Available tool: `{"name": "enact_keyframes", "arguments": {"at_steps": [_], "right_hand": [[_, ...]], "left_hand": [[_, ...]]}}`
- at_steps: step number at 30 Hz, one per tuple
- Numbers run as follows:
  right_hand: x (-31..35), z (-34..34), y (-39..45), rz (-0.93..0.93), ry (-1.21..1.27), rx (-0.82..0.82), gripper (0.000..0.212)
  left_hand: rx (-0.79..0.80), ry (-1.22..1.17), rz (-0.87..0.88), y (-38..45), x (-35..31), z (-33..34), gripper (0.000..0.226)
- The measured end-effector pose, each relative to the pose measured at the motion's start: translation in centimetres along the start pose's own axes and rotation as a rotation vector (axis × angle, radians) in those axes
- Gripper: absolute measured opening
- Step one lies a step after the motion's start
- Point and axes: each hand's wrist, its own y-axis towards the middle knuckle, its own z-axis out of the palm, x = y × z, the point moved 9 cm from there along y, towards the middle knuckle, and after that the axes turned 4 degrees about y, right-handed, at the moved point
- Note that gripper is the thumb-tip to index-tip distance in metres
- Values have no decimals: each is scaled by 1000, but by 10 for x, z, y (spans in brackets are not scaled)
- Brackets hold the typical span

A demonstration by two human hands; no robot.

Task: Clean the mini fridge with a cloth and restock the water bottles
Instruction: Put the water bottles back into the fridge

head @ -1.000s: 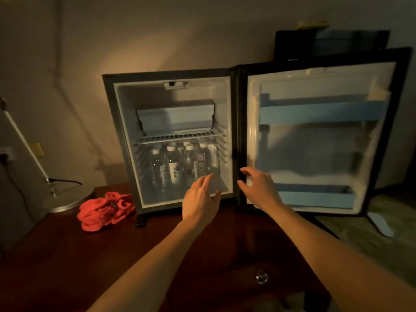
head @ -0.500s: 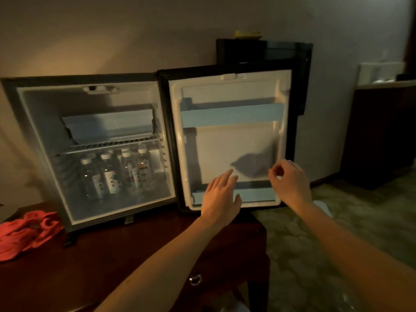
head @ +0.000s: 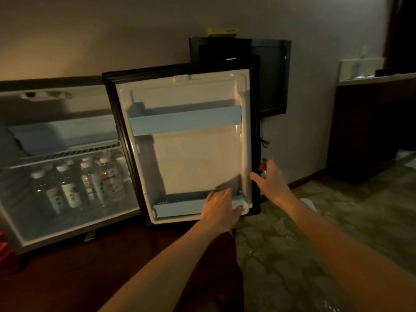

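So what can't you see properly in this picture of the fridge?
All in the head view:
- Water bottles: labels too blurred and dim to read; the back row is hidden by the front one.
- Red cloth: cut off by the left edge.
- Left hand: fingertips hidden inside the lower door shelf.
- Right hand: fingers curl behind the door edge.
- Yellow thing up top: too small to identify.

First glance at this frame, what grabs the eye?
The open fridge door fills the centre, its pale inner liner lit and both door shelves bare. Both hands are on it: the left hand at the lower door shelf, the right hand at the door's outer edge. To the left, water bottles stand under the wire rack inside the mini fridge.
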Motion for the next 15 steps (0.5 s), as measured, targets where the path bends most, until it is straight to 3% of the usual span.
{"name": "enact_keyframes", "arguments": {"at_steps": [3,7,12,15], "right_hand": [[-5,8,7,54,163,29,21],[5,-9,-1,-16,350,-92,10],[19,-29,-25,-201,393,-200,23],[39,-36,-53,-323,308,-263,21]], "left_hand": [[-15,24,34,-7,1,8,56],[-83,-12,21,-18,5,2,49],[-167,-112,-32,-42,16,-28,51],[-246,-109,-83,-61,29,-61,55]]}}
